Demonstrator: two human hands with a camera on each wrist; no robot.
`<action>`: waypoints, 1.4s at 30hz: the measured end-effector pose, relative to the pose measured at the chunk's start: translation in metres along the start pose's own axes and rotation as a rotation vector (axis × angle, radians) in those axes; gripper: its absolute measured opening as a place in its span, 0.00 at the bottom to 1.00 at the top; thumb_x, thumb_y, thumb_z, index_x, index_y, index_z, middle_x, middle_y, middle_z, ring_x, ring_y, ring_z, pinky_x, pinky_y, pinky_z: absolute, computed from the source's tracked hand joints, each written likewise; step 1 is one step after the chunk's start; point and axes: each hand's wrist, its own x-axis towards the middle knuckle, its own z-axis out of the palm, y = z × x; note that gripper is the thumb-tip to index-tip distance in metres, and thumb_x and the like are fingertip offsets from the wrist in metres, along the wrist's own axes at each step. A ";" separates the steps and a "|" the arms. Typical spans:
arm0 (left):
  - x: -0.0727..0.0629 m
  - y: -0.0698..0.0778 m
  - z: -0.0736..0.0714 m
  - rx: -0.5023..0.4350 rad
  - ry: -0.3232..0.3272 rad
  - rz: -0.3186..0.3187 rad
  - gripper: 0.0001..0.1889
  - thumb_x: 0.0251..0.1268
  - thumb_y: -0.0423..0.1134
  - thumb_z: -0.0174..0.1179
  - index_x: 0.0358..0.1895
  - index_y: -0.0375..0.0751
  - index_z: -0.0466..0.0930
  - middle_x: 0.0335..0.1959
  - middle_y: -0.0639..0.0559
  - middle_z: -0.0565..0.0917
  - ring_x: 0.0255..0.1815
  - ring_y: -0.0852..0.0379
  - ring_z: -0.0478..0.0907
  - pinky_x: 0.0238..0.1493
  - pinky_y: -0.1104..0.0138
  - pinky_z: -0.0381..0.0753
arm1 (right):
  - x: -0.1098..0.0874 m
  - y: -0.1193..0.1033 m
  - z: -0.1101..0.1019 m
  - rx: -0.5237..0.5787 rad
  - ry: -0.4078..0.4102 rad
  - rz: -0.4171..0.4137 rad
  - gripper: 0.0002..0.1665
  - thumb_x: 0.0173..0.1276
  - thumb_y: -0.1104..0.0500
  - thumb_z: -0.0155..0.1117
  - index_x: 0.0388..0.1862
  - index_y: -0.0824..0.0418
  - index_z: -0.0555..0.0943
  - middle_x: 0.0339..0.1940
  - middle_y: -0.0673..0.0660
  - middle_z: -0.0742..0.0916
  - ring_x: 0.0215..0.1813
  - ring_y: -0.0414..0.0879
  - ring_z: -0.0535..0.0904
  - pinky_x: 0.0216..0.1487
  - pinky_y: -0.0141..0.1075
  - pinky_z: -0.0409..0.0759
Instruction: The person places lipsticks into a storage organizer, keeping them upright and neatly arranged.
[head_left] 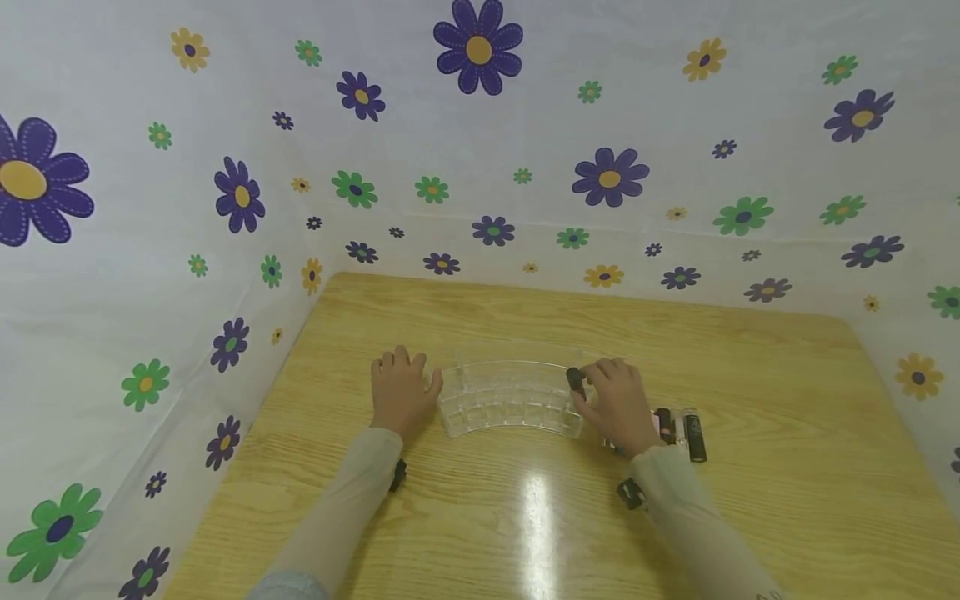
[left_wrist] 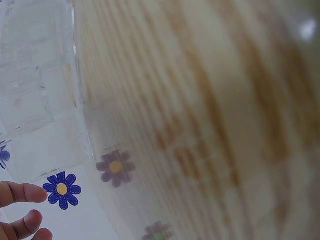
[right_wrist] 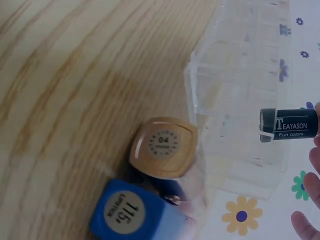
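Note:
A clear stepped, curved organizer (head_left: pixel 510 425) with several small compartments stands on the table between both hands. My right hand (head_left: pixel 617 404) pinches a black lipstick tube (right_wrist: pixel 294 124), lettered "Teayason Fun colors", at the organizer's right end. The tube overlaps the upper tier in the right wrist view. My left hand (head_left: pixel 400 390) lies by the organizer's left end, fingers relaxed and holding nothing, thumb tip close to its side. Partly behind the right hand are more cosmetics, among them a tan-ended tube (right_wrist: pixel 163 147) and a blue lipstick (right_wrist: pixel 125 212) marked "115".
A dark cylindrical tube (head_left: pixel 696 435) lies at the right end of the cosmetics group on the wooden table (head_left: pixel 465 517). White cloth (head_left: pixel 540 125) printed with flowers rises behind the table and along both sides. A bright reflection shows on the tabletop at the front.

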 end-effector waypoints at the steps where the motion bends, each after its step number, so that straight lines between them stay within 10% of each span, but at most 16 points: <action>1: 0.000 0.000 0.000 0.000 -0.001 -0.001 0.22 0.63 0.52 0.48 0.44 0.37 0.80 0.40 0.39 0.77 0.43 0.40 0.74 0.51 0.47 0.70 | 0.000 0.000 0.001 0.000 -0.010 0.006 0.15 0.51 0.56 0.71 0.36 0.62 0.79 0.34 0.57 0.83 0.41 0.53 0.77 0.47 0.52 0.74; 42: 0.000 0.001 0.003 -0.006 0.003 -0.015 0.21 0.64 0.52 0.47 0.43 0.38 0.80 0.38 0.41 0.76 0.40 0.42 0.73 0.50 0.48 0.69 | -0.017 0.024 -0.006 -0.251 -0.114 -0.087 0.22 0.56 0.48 0.66 0.44 0.61 0.79 0.37 0.58 0.83 0.44 0.55 0.78 0.49 0.53 0.75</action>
